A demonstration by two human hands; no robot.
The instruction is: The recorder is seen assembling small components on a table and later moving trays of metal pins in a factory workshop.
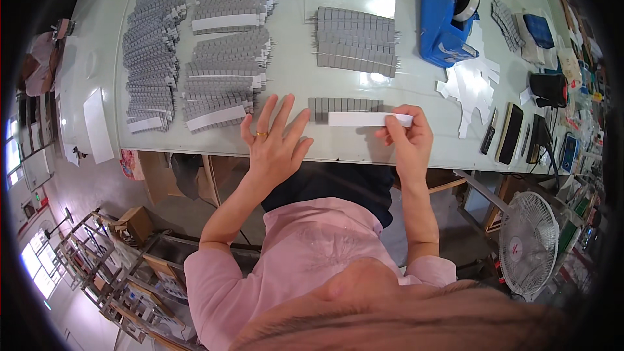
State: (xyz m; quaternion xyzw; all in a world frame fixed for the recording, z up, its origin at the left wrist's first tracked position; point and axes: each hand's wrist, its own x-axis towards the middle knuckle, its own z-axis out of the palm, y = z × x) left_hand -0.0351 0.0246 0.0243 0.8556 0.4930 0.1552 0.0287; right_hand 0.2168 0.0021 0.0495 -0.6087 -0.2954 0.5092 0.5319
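My right hand [406, 136] pinches the right end of a long white paper strip [364, 119], held flat just in front of a short row of small grey parts [344, 105] on the pale green table [351, 149]. My left hand [276, 140] hovers with fingers spread to the left of that row, a ring on one finger, holding nothing. A larger block of the same grey parts [356, 41] lies farther back.
Stacks of grey part rows banded with white strips [224, 71] fill the table's left. A blue tape dispenser [447, 10] and cut white strips [471, 84] sit at right, with phones [509, 133] and clutter. A white fan [530, 240] stands below the table edge.
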